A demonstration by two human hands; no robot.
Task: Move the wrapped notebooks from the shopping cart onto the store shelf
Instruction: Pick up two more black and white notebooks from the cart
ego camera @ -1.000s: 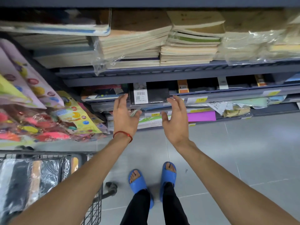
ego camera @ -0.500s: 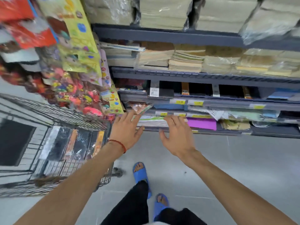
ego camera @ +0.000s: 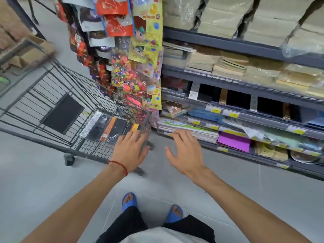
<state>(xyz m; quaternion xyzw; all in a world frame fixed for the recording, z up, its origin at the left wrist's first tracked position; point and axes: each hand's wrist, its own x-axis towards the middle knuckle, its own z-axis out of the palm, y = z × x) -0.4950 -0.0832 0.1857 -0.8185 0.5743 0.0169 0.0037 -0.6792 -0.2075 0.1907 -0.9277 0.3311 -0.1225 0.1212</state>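
Several black notebooks in clear wrap with orange bands (ego camera: 109, 128) lie flat in the bottom of the dark wire shopping cart (ego camera: 52, 95) at left. My left hand (ego camera: 130, 151), a red string on its wrist, hovers open over the cart's near right corner, just short of the notebooks. My right hand (ego camera: 184, 153) is open with fingers spread, in front of the lowest shelves. On the grey store shelf (ego camera: 245, 109) at right, black wrapped notebooks (ego camera: 236, 99) stand in a row behind the price strip.
Bags of colourful toys (ego camera: 136, 71) hang from the shelf end between cart and shelf. Stacks of tan paper pads (ego camera: 228, 64) fill the upper shelves. A purple sheet (ego camera: 234, 142) and folders lie on the lower shelves. Cardboard boxes (ego camera: 29, 55) sit far left. Grey tiled floor underfoot.
Both hands have drawn back from the shelf and moved down and left toward the cart. My view has swung left, so the cart now shows in full.
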